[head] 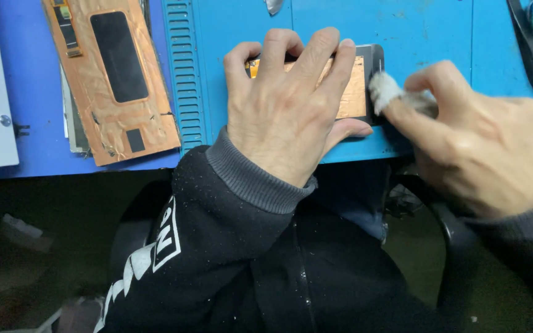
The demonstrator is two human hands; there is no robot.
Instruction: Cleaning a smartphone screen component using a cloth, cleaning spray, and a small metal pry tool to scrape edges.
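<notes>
A blue work mat (439, 37) covers the bench above a dark, dim floor (50, 246).

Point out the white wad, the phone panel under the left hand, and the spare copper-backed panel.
white wad (385, 88), head view, its fluffy tip.
phone panel (354, 92), head view, exposed copper backing.
spare copper-backed panel (97, 120), head view, bare copper foil.
</notes>
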